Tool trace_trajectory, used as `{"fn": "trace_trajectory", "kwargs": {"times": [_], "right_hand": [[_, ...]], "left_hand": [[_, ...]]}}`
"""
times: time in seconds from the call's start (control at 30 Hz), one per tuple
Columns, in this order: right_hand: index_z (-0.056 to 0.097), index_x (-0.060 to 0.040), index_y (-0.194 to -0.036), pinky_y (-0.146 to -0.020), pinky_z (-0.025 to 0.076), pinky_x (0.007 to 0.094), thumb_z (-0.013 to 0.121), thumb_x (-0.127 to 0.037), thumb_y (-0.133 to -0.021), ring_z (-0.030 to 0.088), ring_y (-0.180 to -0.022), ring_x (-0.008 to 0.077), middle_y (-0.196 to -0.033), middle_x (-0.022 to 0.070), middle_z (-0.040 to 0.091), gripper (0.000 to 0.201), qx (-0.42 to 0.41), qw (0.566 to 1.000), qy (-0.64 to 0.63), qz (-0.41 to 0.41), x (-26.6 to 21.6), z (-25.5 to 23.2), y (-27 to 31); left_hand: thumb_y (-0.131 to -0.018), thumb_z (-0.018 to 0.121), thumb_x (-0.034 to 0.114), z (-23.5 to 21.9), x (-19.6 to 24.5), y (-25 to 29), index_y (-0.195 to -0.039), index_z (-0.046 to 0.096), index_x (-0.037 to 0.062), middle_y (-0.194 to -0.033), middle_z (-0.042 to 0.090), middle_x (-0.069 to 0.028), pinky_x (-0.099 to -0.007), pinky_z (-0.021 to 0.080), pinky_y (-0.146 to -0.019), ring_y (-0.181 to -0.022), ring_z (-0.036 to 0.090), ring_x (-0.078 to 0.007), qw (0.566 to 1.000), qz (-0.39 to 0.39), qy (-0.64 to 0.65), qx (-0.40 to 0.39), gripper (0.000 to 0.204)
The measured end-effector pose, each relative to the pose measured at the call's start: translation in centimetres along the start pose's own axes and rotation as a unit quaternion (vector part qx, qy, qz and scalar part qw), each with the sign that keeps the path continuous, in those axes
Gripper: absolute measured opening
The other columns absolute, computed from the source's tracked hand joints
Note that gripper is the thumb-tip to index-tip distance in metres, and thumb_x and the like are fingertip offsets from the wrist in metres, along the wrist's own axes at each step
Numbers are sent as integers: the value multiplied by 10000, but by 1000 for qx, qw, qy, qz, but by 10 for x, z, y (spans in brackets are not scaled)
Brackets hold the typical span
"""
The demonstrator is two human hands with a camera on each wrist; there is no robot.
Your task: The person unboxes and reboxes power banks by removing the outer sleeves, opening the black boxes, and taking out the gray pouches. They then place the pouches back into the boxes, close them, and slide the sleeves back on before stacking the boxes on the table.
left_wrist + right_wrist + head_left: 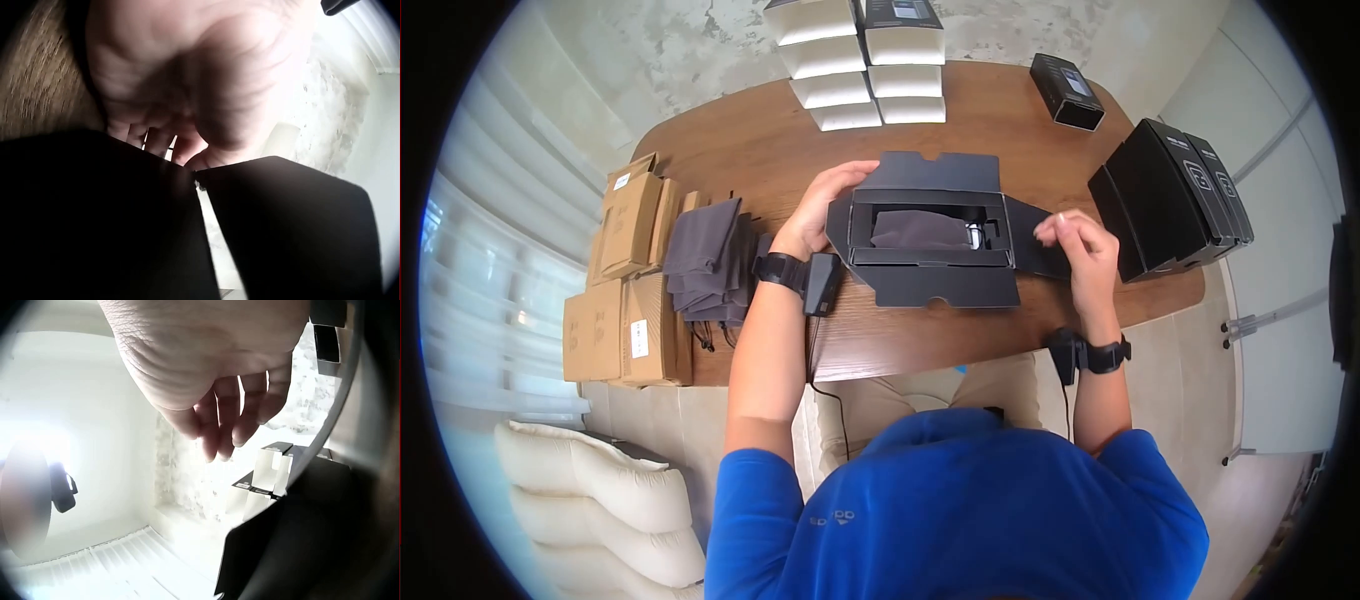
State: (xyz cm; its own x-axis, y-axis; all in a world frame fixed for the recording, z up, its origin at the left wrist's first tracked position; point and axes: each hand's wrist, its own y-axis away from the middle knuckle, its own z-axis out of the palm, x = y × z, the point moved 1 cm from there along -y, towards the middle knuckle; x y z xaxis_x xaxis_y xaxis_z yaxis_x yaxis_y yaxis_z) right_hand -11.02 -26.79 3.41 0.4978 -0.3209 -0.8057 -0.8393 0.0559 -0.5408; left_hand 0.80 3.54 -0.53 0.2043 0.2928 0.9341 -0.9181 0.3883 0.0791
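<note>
An unfolded black box (940, 284) lies on the wooden table with its flaps spread; inside are a dark grey pouch (915, 230) and a small shiny item (975, 236) at the pouch's right end. The left hand (825, 205) is at the box's back left corner, its fingers behind a side flap; in the left wrist view the hand (187, 81) is partly hidden by dark flaps (287, 219). Over the right flap (1036, 232), the right hand (1085, 250) hangs with fingers loosely bent, holding nothing; the right wrist view shows the same hand (219, 375).
Cardboard boxes (625, 235) and a pile of grey pouches (700, 260) are on the left. White-sided boxes (830, 88) are stacked at the back. At the right stand black boxes (1165, 200), with a single black box (1065, 92) behind them.
</note>
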Motion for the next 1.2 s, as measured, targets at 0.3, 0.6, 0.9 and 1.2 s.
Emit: {"fn": "trace_trajectory", "kwargs": {"times": [0.3,0.6,0.9,1.2], "right_hand": [[667,27,-796,-538,436,199,562,-92,-927,548,-594,80,-783,80,648,206,-111,974,-132,148,10,12,64],[622,-2,-847,-580,428,194,504,-115,-941,535,-610,70,-717,49,622,189,-66,928,-284,234,33,9,66],[667,-7,-990,-497,386,216,621,-66,-841,486,-541,53,-730,44,654,167,-196,974,1,113,12,16,64],[468,-134,-1382,-560,459,235,639,-108,-853,554,-552,112,-823,67,698,556,-208,975,-5,82,-1,31,60]], "left_hand": [[-907,487,119,-7,-2,6,-1245,556,-36,-1167,624,-134,-275,505,-882,-1013,615,-176,996,-43,73,-16,378],[-904,512,111,-10,0,22,-1393,373,-36,-1293,543,-158,-299,436,-1001,-1181,541,-198,996,-16,51,-68,529],[-842,671,73,-9,-4,20,-1386,396,-20,-1268,562,-62,-254,391,-1001,-1102,550,-106,989,-26,-52,-139,616],[-850,672,68,-5,-6,19,-1314,497,-10,-1278,562,-70,-284,394,-1006,-1125,543,-141,992,-61,-63,-88,501]]}}
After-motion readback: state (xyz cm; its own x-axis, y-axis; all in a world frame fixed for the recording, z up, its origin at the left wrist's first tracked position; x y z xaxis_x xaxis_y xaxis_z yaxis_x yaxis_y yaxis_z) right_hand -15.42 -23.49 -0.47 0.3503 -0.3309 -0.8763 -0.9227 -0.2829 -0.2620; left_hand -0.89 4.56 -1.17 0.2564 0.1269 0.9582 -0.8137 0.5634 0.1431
